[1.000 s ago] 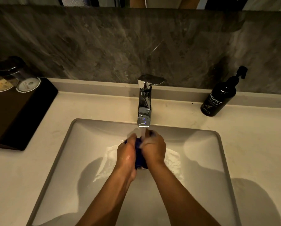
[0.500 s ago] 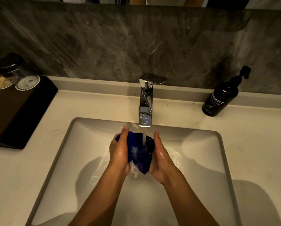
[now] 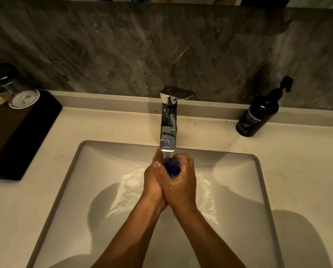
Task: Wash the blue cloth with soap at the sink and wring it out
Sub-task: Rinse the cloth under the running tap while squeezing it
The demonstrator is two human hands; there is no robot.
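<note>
Over the sink (image 3: 69,182), the left hand (image 3: 152,180) and right hand (image 3: 178,182) have pressed together since half a second ago, squeezing the blue cloth (image 3: 172,168) into a small wad under the faucet (image 3: 168,122); water seemingly runs onto it. The soap bottle (image 3: 258,115) stands right.

Dim grey marble wall (image 3: 123,45), pale countertop (image 3: 297,171)

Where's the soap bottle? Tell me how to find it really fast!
Start at the shiny faucet behind the sink, then look along the counter to its right. The soap bottle stands there against the stone wall. It is the only tall black bottle, with a pump on top and white writing saying hand wash.
</note>
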